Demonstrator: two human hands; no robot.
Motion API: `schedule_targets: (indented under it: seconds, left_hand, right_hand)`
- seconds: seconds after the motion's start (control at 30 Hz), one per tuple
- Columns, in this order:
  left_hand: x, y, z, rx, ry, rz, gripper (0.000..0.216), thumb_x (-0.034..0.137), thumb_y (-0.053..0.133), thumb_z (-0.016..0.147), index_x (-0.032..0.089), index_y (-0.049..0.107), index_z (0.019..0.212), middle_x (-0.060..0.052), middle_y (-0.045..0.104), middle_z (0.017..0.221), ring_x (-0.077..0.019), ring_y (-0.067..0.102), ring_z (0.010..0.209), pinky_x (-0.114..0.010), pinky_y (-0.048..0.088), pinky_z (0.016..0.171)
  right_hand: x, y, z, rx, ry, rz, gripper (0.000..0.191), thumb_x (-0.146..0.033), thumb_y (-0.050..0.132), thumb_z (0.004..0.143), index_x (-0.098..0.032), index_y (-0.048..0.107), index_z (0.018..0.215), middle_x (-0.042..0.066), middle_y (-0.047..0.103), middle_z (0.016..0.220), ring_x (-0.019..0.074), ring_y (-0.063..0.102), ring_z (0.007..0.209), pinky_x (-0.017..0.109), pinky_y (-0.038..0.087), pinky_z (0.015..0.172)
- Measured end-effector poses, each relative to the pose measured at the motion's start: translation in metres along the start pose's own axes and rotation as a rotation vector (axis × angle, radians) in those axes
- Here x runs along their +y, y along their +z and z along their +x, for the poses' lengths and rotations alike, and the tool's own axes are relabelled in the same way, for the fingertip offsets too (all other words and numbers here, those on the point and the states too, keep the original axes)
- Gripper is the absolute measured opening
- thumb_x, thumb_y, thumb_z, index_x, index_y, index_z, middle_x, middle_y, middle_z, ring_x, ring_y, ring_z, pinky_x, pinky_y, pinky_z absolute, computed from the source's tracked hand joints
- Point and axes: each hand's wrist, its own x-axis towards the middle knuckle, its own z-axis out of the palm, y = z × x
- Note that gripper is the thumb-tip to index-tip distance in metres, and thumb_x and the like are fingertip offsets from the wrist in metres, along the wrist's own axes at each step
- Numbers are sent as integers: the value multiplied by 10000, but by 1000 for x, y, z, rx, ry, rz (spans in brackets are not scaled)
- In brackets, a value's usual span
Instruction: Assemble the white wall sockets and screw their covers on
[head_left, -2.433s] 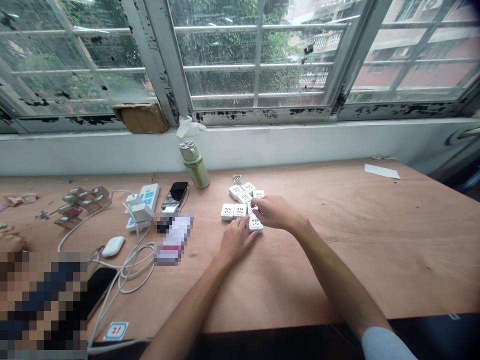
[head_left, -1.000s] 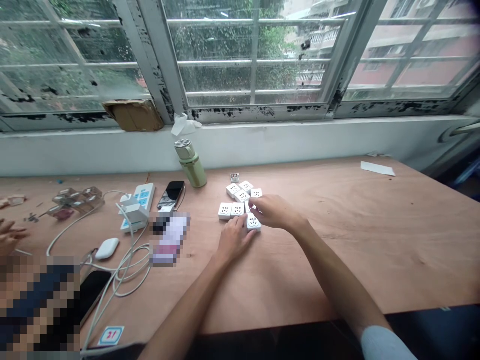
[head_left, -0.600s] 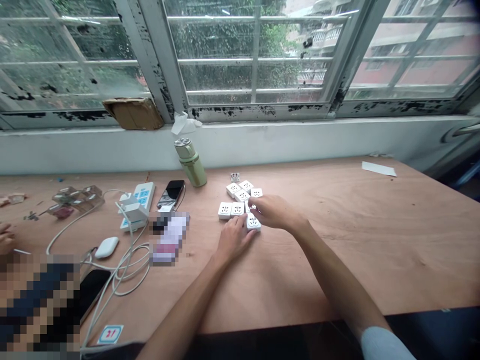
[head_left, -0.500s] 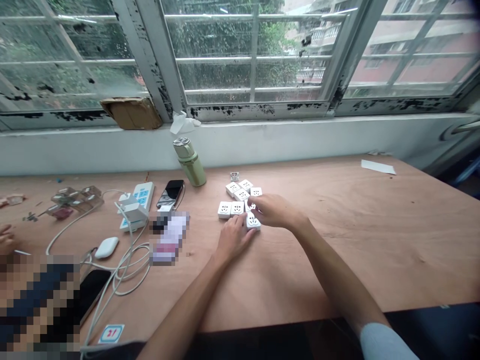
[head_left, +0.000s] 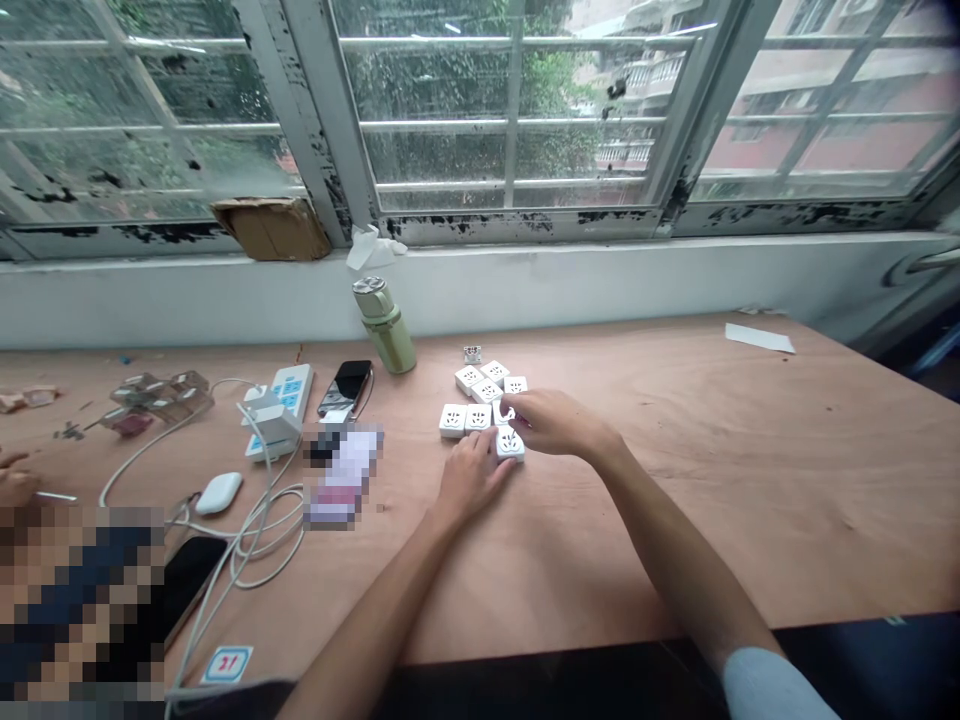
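Note:
Several white square power sockets lie in a loose cluster on the wooden table. My left hand (head_left: pixel 470 474) grips the nearest white socket (head_left: pixel 511 442), its thumb at the near side and its fingers at the left edge. My right hand (head_left: pixel 551 420) is closed in a pinch just above that socket; what its fingertips hold, if anything, is too small to tell. Another socket (head_left: pixel 501 414) is partly hidden behind my right fingers. Two more, a left socket (head_left: pixel 452 420) and a middle socket (head_left: pixel 478 417), sit side by side beyond my left fingertips.
A small socket insert (head_left: pixel 472 354) lies behind the cluster. Farther left stand a green bottle (head_left: pixel 390 335), a phone (head_left: pixel 349 386), a power strip (head_left: pixel 291 400) with cables and a white earbud case (head_left: pixel 219 493). Another person's hand (head_left: pixel 16 484) shows at the left edge.
The view has shifted slightly. Both my hands stay at the nearest socket with almost the same grip. The other person's hand at the left shows more of a thin white stick.

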Motion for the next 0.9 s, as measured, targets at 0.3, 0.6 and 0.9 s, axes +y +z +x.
schedule_targets:
  seconds: [0.3,0.6,0.9]
  left_hand:
    - [0,-1,0,1,5,1,459,479,553,890,232,466,1268,-81,618,1096,-245,601,994,-381,495,847]
    - [0,0,1,3,9,18,457,487,544,894,222,472,1259,-89,615,1099,-251,593,1002,-387,492,851]
    - [0,1,0,9,-1,18,462,488,554,887,229,475,1261,-83,620,1089,-247,599,982,-386,493,840]
  right_hand:
    - [1,2,0,14,18,-5,189,-138,457,853,-190,595,971,40,640,853,136,492,704,258,243,568]
    - [-2,1,0,-9,22,-30,138,-164,453,876,-197,569,942,41,627,842,142,488,710,266,223,573]
    - [-1,2,0,8,15,-17,132,-192,455,880,-197,572,942,39,629,837,142,483,704,266,224,569]
